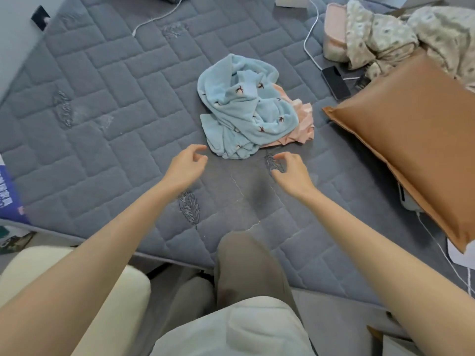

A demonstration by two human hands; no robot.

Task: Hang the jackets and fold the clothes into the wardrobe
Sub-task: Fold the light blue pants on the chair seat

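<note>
A crumpled light-blue fleece garment with small dark marks lies in a heap in the middle of the grey quilted mattress. A pink garment pokes out from under its right side. My left hand hovers just short of the heap's near edge, fingers loosely curled, holding nothing. My right hand hovers to the right of it, fingers also loosely curled and empty. Neither hand touches the clothes. No wardrobe or jacket is in sight.
A brown pillow lies at the right. A floral blanket and a pink item sit at the back right, beside a dark phone on a white cable. My knee rests on the mattress's near edge.
</note>
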